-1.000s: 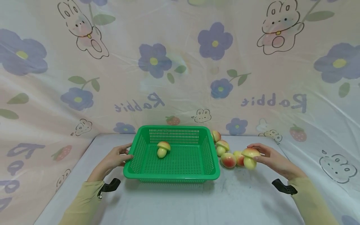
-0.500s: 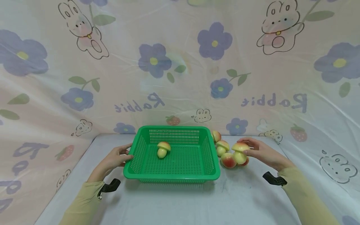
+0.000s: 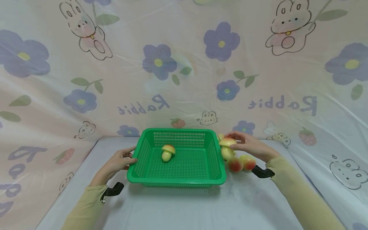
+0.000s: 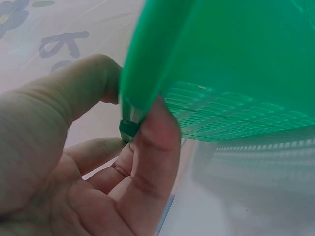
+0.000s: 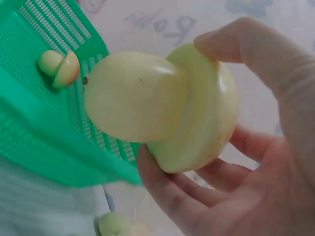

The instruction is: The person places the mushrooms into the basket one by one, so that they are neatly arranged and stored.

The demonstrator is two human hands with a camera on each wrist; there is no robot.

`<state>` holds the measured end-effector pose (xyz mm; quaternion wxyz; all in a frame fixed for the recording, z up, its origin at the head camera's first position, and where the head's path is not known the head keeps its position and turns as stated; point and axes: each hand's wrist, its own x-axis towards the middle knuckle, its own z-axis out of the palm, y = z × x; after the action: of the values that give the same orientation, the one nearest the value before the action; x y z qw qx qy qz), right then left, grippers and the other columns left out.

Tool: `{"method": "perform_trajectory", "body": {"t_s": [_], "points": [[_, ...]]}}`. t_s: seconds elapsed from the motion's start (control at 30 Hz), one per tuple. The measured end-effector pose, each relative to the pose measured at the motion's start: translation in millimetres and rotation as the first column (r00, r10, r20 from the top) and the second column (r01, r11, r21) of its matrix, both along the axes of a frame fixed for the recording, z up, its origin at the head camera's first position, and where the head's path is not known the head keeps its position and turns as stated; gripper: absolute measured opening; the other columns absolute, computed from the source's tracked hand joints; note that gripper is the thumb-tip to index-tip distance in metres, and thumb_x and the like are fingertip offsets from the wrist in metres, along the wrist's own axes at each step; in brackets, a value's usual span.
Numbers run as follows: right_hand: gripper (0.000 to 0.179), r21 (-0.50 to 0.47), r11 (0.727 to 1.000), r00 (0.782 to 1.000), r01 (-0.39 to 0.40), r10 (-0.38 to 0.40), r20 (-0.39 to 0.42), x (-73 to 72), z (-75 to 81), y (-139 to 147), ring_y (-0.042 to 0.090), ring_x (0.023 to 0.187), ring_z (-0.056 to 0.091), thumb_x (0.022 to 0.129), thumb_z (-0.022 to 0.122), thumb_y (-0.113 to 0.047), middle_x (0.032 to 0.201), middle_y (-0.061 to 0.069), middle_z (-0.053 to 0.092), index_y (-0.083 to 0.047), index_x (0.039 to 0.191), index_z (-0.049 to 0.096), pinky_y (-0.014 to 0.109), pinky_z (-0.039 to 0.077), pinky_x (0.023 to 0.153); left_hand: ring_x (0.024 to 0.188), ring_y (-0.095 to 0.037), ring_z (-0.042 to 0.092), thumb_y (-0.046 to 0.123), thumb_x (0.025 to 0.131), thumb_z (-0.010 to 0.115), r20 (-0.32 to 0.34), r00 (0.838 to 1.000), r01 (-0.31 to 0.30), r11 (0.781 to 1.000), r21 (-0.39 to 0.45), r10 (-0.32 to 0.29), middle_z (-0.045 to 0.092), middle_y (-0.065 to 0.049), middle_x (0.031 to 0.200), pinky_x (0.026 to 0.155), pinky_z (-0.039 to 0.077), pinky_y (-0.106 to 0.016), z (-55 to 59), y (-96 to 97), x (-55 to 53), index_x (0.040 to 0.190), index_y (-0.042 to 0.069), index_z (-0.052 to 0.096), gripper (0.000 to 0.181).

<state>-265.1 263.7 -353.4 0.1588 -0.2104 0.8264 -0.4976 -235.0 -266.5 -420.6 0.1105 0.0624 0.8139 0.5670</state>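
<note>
A green plastic basket [image 3: 176, 181] with slotted walls stands mid-table. My left hand [image 3: 116, 164] grips its left rim; in the left wrist view, thumb and fingers [image 4: 155, 147] pinch the rim from both sides. Inside the basket lies one toy mushroom [image 3: 168, 152] with a red-yellow cap and pale stem. My right hand [image 3: 254, 147] holds another toy mushroom [image 3: 229, 142] by its cap, just beside the basket's right rim. The right wrist view shows this mushroom [image 5: 138, 96] with its stem pointing toward the basket.
Right of the basket, two round red-and-yellow pieces [image 3: 235, 164] lie on the white table [image 3: 184, 207]. Another pale piece [image 3: 221, 136] shows partly behind the right hand. A printed cloth [image 3: 184, 95] hangs at the back and sides.
My right hand has carried the mushroom left and slightly up, from beyond the loose pieces to beside the basket's right rim. The left hand and basket have stayed put.
</note>
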Motion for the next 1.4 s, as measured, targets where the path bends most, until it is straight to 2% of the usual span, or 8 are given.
{"method": "perform_trajectory", "body": {"t_s": [0.27,0.43,0.57,0.8,1.0,1.2,1.33,1.4], "points": [[0.044,-0.073,0.993,0.995,-0.096,0.099,0.031,-16.0,-1.2,-38,0.028,0.117,0.051,0.091,0.067,-0.025,0.126,0.010,0.055,-0.013,0.130,0.051,0.047,0.037,0.099,0.078,-0.025,0.064,0.011,0.092,0.064,0.017,1.000,-0.016,1.000,-0.005,0.016,0.052,-0.015,0.092,0.067,0.057,-0.039,-1.7,-0.2,2.7,0.151,0.003,0.025,0.071],[0.043,-0.040,0.992,0.992,-0.124,0.124,-0.005,-25.3,-4.5,-61,0.026,0.116,0.051,0.090,0.069,-0.027,0.127,0.007,0.054,-0.014,0.128,0.054,0.044,0.043,0.094,0.074,-0.023,0.064,0.014,0.090,0.068,-0.011,0.999,-0.031,0.999,-0.029,0.030,0.053,-0.015,0.093,0.064,0.056,-0.037,-1.7,0.9,4.0,0.150,0.002,0.027,0.074],[0.045,0.003,0.990,0.989,-0.142,0.142,-0.032,-28.6,-3.8,-79,0.023,0.117,0.049,0.089,0.070,-0.029,0.128,0.004,0.055,-0.014,0.129,0.056,0.041,0.043,0.095,0.072,-0.023,0.065,0.015,0.088,0.070,-0.011,0.999,-0.045,0.999,-0.030,0.044,0.053,-0.016,0.093,0.064,0.057,-0.037,-2.7,0.9,4.6,0.150,0.003,0.029,0.076],[0.046,0.002,0.983,0.982,-0.185,0.185,0.043,-34.5,-5.2,-107,0.021,0.118,0.049,0.089,0.070,-0.031,0.129,0.001,0.055,-0.017,0.131,0.057,0.043,0.039,0.099,0.071,-0.023,0.064,0.014,0.088,0.070,-0.004,0.999,-0.042,0.999,-0.024,0.042,0.052,-0.016,0.093,0.063,0.057,-0.038,-3.3,1.2,3.5,0.150,0.003,0.028,0.075],[0.047,-0.033,0.986,0.983,-0.166,0.168,0.075,-42.1,-11.4,-126,0.020,0.115,0.053,0.088,0.071,-0.027,0.129,0.002,0.055,-0.014,0.130,0.058,0.039,0.045,0.095,0.072,-0.023,0.064,0.015,0.089,0.070,-0.007,0.999,-0.036,0.999,-0.018,0.036,0.051,-0.016,0.095,0.065,0.056,-0.040,-1.3,2.8,2.0,0.151,0.004,0.028,0.075],[0.046,-0.078,0.988,0.980,-0.131,0.141,0.143,-47.0,-17.4,-140,0.021,0.111,0.057,0.088,0.071,-0.026,0.129,0.004,0.055,-0.014,0.130,0.057,0.044,0.044,0.097,0.073,-0.023,0.064,0.013,0.089,0.069,0.004,0.999,-0.040,0.999,-0.015,0.040,0.052,-0.016,0.095,0.065,0.056,-0.039,1.8,3.5,2.7,0.151,0.005,0.028,0.074],[0.048,-0.071,0.993,0.982,-0.091,0.102,0.161,-51.1,-21.8,-149,0.019,0.112,0.056,0.087,0.072,-0.027,0.131,0.003,0.052,-0.013,0.131,0.056,0.037,0.047,0.094,0.073,-0.023,0.064,0.012,0.090,0.068,0.004,1.000,-0.031,0.999,-0.011,0.031,0.053,-0.017,0.095,0.065,0.056,-0.039,2.4,3.9,3.3,0.151,0.004,0.027,0.074],[0.050,-0.060,0.995,0.983,-0.081,0.089,0.158,-54.1,-25.0,-152,0.020,0.113,0.055,0.087,0.072,-0.028,0.132,0.004,0.052,-0.012,0.131,0.055,0.038,0.046,0.095,0.073,-0.023,0.064,0.013,0.089,0.068,0.005,0.999,-0.034,0.999,-0.010,0.034,0.053,-0.016,0.095,0.065,0.056,-0.038,1.8,4.1,2.8,0.151,0.004,0.027,0.074]]}}
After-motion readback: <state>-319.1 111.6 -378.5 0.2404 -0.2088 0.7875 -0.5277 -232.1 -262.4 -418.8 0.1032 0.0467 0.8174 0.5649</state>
